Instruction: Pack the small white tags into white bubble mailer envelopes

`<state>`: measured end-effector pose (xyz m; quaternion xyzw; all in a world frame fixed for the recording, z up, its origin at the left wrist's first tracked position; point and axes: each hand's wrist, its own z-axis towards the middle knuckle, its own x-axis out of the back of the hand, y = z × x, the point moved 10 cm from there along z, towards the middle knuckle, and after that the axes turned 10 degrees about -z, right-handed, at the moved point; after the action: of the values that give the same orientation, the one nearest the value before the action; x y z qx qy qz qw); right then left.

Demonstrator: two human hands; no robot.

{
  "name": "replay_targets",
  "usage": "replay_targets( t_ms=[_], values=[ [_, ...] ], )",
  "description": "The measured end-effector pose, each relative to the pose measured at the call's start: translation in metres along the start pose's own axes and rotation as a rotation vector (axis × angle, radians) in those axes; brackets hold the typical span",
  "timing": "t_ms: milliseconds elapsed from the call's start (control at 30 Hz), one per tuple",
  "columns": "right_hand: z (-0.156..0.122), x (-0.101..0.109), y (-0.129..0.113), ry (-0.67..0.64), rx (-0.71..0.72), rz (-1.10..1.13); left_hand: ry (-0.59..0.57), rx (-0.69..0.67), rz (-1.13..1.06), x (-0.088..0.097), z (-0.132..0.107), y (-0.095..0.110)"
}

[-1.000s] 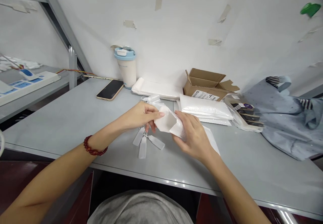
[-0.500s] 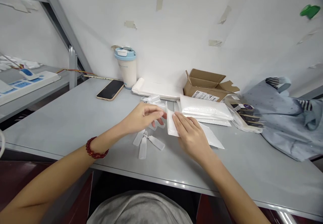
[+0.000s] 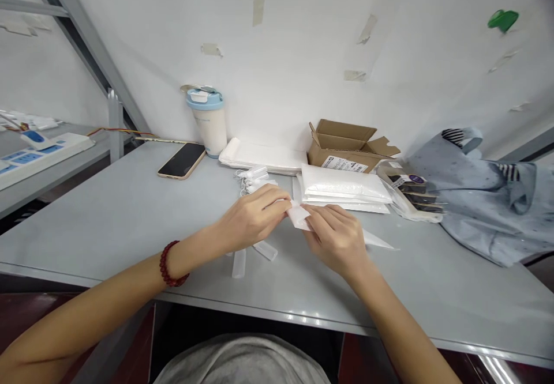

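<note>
A white envelope (image 3: 298, 217) is held between my two hands, its near end bent up in the middle. My left hand (image 3: 254, 218) pinches the left edge of that end with thumb and fingertips. Over the rest of the envelope my right hand (image 3: 335, 235) is closed, gripping it close to the same end; one pointed white corner sticks out on its right. Small translucent plastic pieces (image 3: 239, 264) lie on the table below my left hand, partly covered by it. More such pieces with thin loops (image 3: 255, 173) are bunched just behind the hand.
White padded mailers (image 3: 346, 183) are stacked behind my right hand. Flat white envelopes (image 3: 264, 156) lie along the wall beside an open cardboard box (image 3: 346, 145). A phone (image 3: 182, 160) and lidded cup (image 3: 210, 124) stand left. A grey-blue cloth bag (image 3: 480, 199) occupies the right.
My left hand has come right and now pinches the envelope's end, where its fingers were loose before. That end is now bent between both hands. The view has shifted slightly.
</note>
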<state>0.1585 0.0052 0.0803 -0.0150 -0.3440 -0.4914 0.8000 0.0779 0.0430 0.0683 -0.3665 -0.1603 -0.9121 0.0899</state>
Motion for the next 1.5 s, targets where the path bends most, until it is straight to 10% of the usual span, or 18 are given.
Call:
replay_targets(
  t_ms=[200,433,800,1200,1500],
  values=[
    [-0.004,0.033,0.040,0.228,-0.267,-0.236,0.092,0.558,-0.394,-0.004,0.028,-0.058],
    [-0.009,0.023,0.062,0.206,-0.352,-0.258,0.032,1.076,-1.041,-0.078,0.047,-0.114],
    [-0.015,0.021,0.078,0.182,-0.494,-0.046,0.011,1.088,-0.875,-0.091,0.056,-0.156],
    [-0.016,0.007,0.072,0.120,-0.538,0.110,-0.323,0.840,-0.028,-0.016,0.036,-0.233],
    [-0.017,-0.002,0.068,0.086,-0.543,0.152,-0.473,0.676,0.092,-0.032,0.045,-0.230]
  ],
)
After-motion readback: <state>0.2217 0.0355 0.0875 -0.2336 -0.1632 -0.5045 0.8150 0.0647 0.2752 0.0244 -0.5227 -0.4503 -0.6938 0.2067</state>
